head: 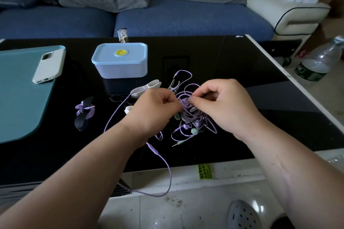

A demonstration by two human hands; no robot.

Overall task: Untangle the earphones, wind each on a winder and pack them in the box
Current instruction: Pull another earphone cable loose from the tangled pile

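Black glass tabletop (232,65) before a blue sofa (186,20): a person works on a tangle of purple earphones (193,115) lying near the middle of the table, slightly right of centre. The left hand (154,109) has its fingers curled in, pinching strands at the tangle's left side. The right hand (219,106) nips a strand between thumb and forefinger at the tangle's top. The two hands sit close together, with the knot between them.

One loose cable (168,173) runs from under the left wrist, over the table's near edge, and hangs in a loop above the floor. A light blue box (121,61) with its lid on stands just beyond the hands, to the left. White winders (147,87) lie between the box and the left hand. One earphone already wound on a black winder (84,112) rests well to the left, near a teal mat (20,98) that reaches the left edge and carries a phone (49,65). Bare glass stretches to the right of the hands as far as the table's white rim. A plastic bottle (316,63) stands on the floor past that rim.
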